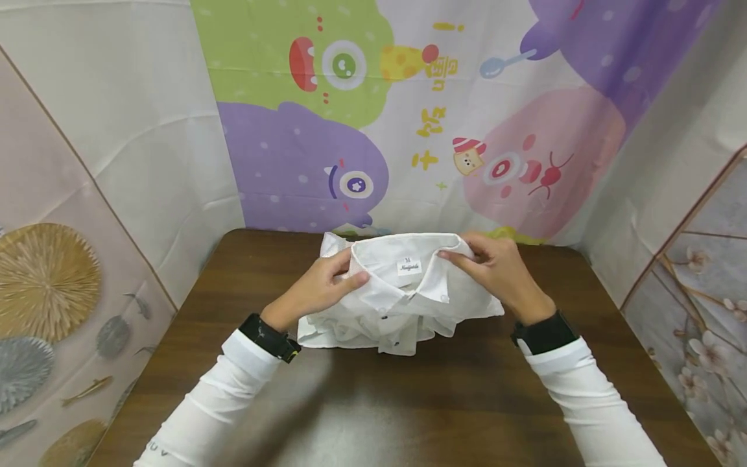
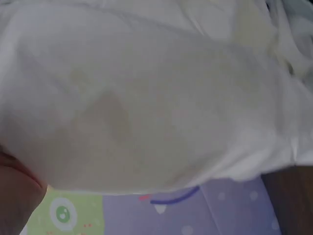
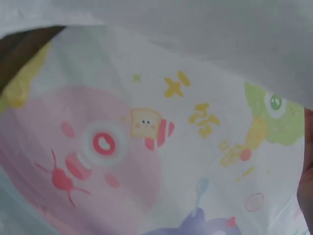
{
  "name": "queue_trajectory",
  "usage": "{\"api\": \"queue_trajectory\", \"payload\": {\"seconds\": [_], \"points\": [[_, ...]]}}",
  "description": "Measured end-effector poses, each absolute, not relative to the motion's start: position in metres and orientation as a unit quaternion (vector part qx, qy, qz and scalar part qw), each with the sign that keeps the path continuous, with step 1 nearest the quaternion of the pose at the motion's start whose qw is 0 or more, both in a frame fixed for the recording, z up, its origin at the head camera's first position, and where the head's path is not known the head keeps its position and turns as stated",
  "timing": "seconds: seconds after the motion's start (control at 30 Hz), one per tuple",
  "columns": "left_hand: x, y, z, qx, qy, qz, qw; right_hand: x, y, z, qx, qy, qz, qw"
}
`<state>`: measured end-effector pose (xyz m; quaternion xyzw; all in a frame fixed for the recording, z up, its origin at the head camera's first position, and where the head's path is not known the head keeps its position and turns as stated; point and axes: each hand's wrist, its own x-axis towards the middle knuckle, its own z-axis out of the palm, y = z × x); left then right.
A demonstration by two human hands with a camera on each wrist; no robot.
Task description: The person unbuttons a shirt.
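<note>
A folded white shirt (image 1: 403, 305) with a collar and a small neck label (image 1: 409, 266) lies on the dark wooden table (image 1: 408, 402). My left hand (image 1: 327, 285) pinches the left side of the collar, thumb on top. On the other side my right hand (image 1: 496, 269) grips the right end of the collar with curled fingers. The left wrist view is filled with the shirt's white cloth (image 2: 156, 98), with a bit of hand at the lower left. In the right wrist view the white cloth (image 3: 195, 29) crosses the top and the printed backdrop fills the rest.
A cartoon backdrop (image 1: 408, 110) with green, purple and pink monsters hangs behind the table. Patterned panels stand at the left (image 1: 52, 311) and right (image 1: 700, 292). Bare wood lies in front of the shirt, between my white sleeves.
</note>
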<state>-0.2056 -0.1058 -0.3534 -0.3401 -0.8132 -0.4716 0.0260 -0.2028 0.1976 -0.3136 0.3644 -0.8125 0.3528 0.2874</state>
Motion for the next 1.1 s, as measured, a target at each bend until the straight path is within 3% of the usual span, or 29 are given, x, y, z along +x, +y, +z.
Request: {"api": "queue_trajectory", "payload": {"seconds": [0.17,0.37,0.43,0.67,0.77,0.93,1.1], "points": [[-0.206,-0.117,-0.346,-0.324,-0.815,-0.481,-0.006,-0.199,0.201,-0.304,0.387,-0.819,0.251,0.342],[-0.207,-0.125,-0.331,-0.309,-0.777,-0.548,-0.034,-0.194,0.203,-0.295,0.371,-0.846,0.219,0.316],[-0.208,-0.124,-0.326,-0.297,-0.777,-0.555,-0.006,-0.193,0.204,-0.293,0.358,-0.862,0.208,0.294],[-0.214,-0.114,-0.314,-0.268,-0.799,-0.499,0.202,-0.195,0.213,-0.298,0.305,-0.915,0.21,0.159],[-0.215,-0.111,-0.314,-0.259,-0.805,-0.47,0.253,-0.194,0.215,-0.3,0.28,-0.938,0.17,0.108],[-0.217,-0.113,-0.316,-0.243,-0.823,-0.425,0.289,-0.193,0.223,-0.303,0.241,-0.962,0.123,0.043],[-0.216,-0.12,-0.32,-0.233,-0.843,-0.393,0.283,-0.19,0.24,-0.306,0.237,-0.961,0.137,0.023]]}}
